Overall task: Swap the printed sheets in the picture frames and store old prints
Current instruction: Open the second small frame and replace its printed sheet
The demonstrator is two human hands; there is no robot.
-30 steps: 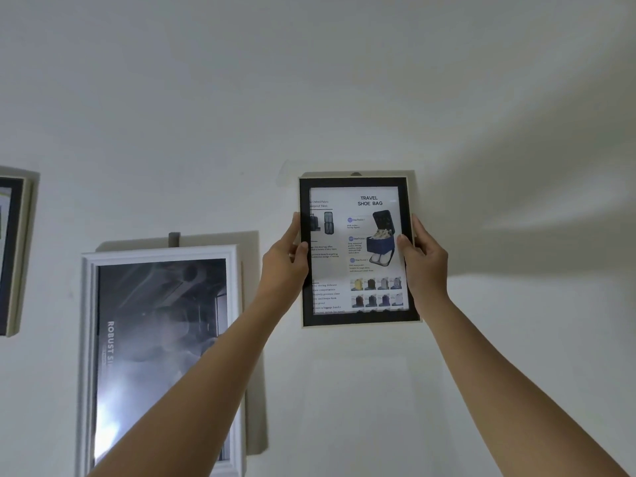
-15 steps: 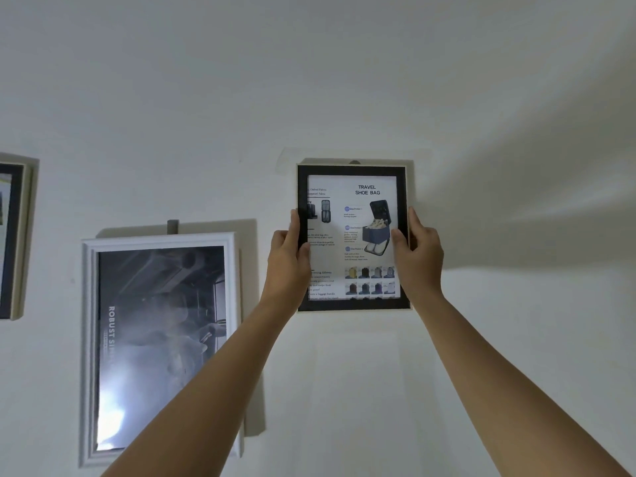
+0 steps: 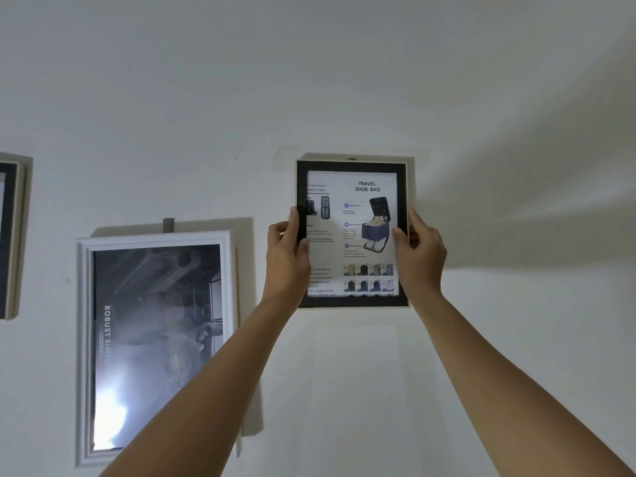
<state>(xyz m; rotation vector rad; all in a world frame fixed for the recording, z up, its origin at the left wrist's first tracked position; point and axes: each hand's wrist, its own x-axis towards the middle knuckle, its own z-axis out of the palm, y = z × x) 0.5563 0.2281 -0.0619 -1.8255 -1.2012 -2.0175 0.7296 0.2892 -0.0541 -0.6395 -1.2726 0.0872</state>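
Far left, a dark frame [image 3: 19, 235] sits cut off at the edge. Next, the white frame [image 3: 155, 237] hangs on the wall [image 3: 516, 98] with its grey "ROBUST" print [image 3: 155, 321] catching glare. Your left hand [image 3: 285, 259] pinches the black frame [image 3: 351, 165] at its left rail, thumb in front. The "TRAVEL SHOE BAG" sheet [image 3: 364, 187] sits inside it, upright against the wall. Your right hand [image 3: 420, 256] pinches the right rail likewise.
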